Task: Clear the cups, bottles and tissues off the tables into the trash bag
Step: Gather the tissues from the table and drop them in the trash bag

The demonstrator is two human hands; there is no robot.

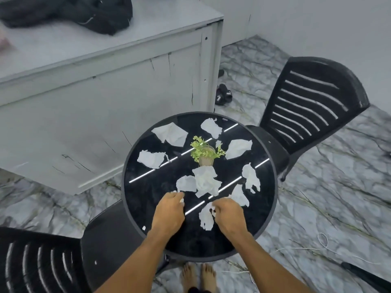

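Note:
Several crumpled white tissues lie scattered on a round black glass table [148, 199]. My left hand [169, 212] rests at the near edge, its fingers closed on the corner of a tissue [186, 183]. My right hand [228, 214] pinches another tissue [206, 217] near the front of the table. More tissues lie at the back left [170, 134], left [151, 159], centre [206, 180], right [250, 178] and back right [239, 148]. No cups, bottles or trash bag are in view.
A small potted green plant [205, 153] stands in the table's middle. Black plastic chairs stand at the right [306, 106] and the lower left [38, 261]. A grey counter [101, 85] with a black bag [84, 11] is behind. Sandals [223, 95] lie on the marble floor.

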